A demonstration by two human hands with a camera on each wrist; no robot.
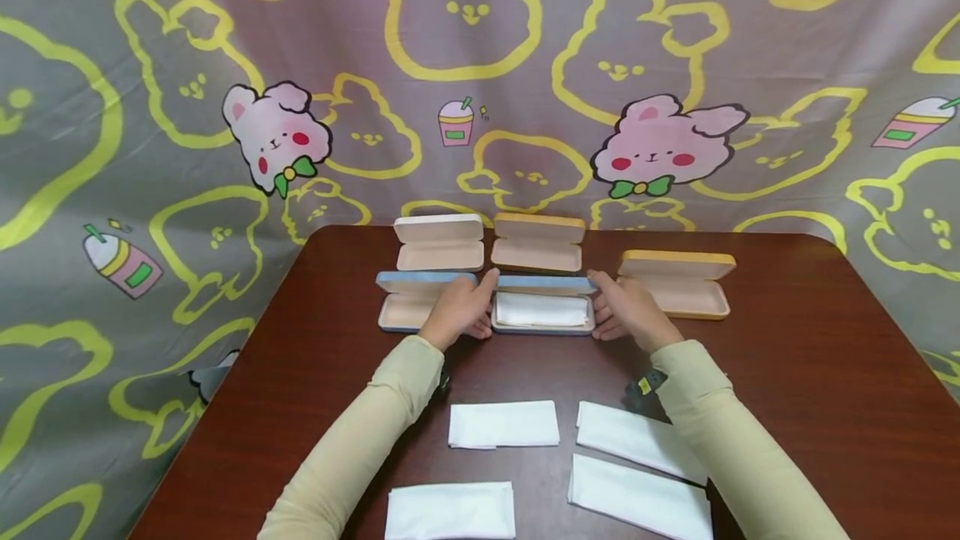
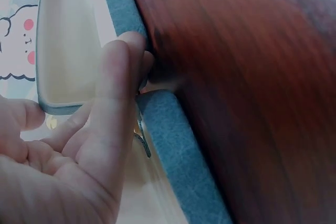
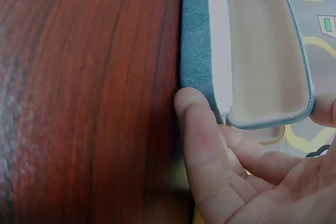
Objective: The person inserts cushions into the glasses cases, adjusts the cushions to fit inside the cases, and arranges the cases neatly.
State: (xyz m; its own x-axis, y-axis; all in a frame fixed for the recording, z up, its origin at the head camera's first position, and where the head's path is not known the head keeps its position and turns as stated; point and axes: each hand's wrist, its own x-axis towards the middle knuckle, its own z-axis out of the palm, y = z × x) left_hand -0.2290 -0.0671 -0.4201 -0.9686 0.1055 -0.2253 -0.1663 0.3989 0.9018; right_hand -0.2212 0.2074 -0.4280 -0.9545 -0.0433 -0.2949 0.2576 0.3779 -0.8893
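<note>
In the head view, a blue glasses case [image 1: 546, 284] stands with its lid raised and a folded white cloth [image 1: 542, 310] lying in its base. My left hand [image 1: 461, 307] grips its left end, thumb at the lid and fingers low by the base. At the opposite end my right hand [image 1: 630, 307] holds it the same way. The right wrist view shows a fingertip against the blue base [image 3: 197, 40] and the thumb at the lid's corner. Just left of it, partly behind my left hand, is a second open blue case [image 1: 401, 313].
Behind are an open white case [image 1: 440, 255] and an open yellow case [image 1: 536, 255]; another yellow case [image 1: 690, 297] stands to the right. Several folded white cloths [image 1: 504, 423] lie on the brown table [image 1: 810, 373] nearer me. A patterned curtain [image 1: 525, 107] hangs at the back.
</note>
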